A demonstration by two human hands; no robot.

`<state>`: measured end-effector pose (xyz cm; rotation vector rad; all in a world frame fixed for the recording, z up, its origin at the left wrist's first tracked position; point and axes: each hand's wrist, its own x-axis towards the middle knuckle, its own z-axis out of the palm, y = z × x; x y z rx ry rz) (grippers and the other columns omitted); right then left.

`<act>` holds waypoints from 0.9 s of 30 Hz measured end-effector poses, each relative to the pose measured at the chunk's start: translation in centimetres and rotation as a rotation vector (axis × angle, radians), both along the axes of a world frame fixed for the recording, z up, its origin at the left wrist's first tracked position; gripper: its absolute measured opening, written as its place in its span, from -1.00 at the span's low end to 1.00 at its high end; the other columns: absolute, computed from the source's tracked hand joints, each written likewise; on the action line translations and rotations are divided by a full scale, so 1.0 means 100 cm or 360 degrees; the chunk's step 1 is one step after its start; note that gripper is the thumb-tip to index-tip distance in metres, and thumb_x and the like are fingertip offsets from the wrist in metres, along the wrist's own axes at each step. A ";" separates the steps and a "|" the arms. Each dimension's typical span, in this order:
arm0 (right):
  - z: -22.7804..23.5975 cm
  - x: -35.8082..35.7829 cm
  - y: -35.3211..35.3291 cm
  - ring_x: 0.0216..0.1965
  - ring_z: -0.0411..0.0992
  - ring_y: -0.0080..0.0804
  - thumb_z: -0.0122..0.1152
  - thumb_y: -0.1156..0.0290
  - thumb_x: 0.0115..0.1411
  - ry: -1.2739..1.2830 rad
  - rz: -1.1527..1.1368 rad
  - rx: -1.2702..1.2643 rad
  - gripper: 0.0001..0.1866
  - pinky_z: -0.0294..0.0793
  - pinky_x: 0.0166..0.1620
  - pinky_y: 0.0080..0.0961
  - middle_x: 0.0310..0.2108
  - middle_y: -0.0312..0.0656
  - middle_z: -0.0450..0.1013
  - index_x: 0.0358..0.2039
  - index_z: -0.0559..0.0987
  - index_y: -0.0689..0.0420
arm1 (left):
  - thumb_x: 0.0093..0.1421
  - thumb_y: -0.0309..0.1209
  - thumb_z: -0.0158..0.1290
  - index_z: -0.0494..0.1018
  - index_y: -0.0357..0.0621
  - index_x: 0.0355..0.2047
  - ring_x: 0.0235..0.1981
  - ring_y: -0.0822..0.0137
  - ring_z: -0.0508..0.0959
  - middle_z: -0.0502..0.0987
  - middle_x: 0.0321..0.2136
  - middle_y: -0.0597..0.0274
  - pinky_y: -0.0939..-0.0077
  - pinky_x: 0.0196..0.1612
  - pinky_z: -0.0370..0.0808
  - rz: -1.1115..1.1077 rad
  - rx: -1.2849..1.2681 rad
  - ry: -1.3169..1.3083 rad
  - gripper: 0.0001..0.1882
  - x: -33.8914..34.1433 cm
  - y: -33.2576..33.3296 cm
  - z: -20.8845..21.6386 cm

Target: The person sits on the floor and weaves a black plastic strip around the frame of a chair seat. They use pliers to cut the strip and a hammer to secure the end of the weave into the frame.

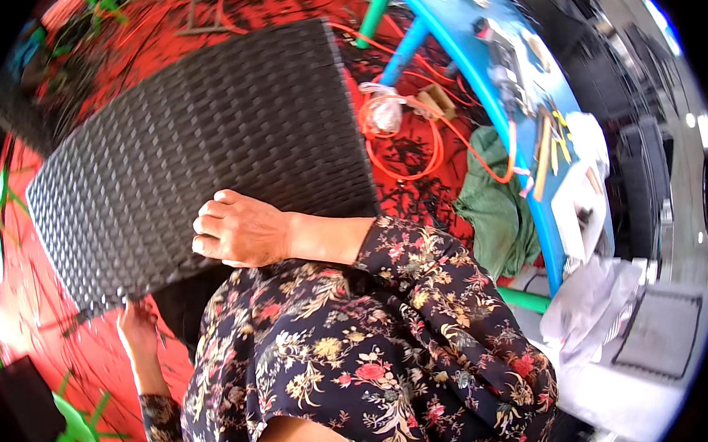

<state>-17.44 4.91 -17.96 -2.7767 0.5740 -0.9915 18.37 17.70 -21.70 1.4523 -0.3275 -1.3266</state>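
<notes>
A large black woven rattan panel [203, 133] slants across the space in front of me. My right hand [245, 228] rests on its near part, knuckles up and fingers curled in. Whatever lies under those fingers, if anything, is hidden. Lower and to the left, my left hand [139, 325] is up against the panel's near left edge. Its fingers look bent together at the underside of that edge, and I cannot make out what is between them.
On the right stands a blue table [474, 60] with hand tools [546, 148] and a white box [576, 211]. An orange hose [439, 147] coils on the red floor among black scraps. Green cloth [495, 204] hangs beside the table. A green stool [77, 436] is at lower left.
</notes>
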 end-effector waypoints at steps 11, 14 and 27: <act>0.027 -0.175 -0.029 -0.30 0.37 -0.16 0.21 0.37 -0.09 -0.0350 -0.1060 -0.0212 -0.77 0.36 -0.22 -0.26 -0.43 -0.16 0.40 -0.36 0.47 0.08 | 0.20 -0.10 -0.05 0.42 -0.10 -0.28 -0.53 0.56 0.37 0.47 -0.45 0.40 0.70 -0.57 0.24 -0.0177 -0.0429 -0.0149 -0.68 0.022 -0.023 -0.054; 0.018 -0.272 -0.011 -0.39 0.44 -0.23 0.17 0.48 -0.03 -0.0406 -0.1593 -0.0186 -0.77 0.43 -0.30 -0.33 -0.42 -0.14 0.44 -0.28 0.49 0.11 | 0.20 -0.08 -0.05 0.43 -0.09 -0.23 -0.56 0.60 0.34 0.47 -0.45 0.43 0.72 -0.58 0.22 -0.0168 -0.0357 -0.0207 -0.65 0.034 -0.028 -0.069; 0.003 -0.489 0.019 -0.09 0.39 0.04 -0.12 0.41 0.08 0.1056 -0.3153 0.0708 -0.68 0.37 -0.04 -0.13 -0.15 0.12 0.40 -0.20 0.48 0.22 | 0.09 -0.36 0.09 0.40 -0.26 -0.17 -0.29 0.34 0.49 0.49 -0.28 0.23 0.43 -0.16 0.44 -0.0084 -0.0190 -0.0203 -0.68 0.051 -0.021 -0.068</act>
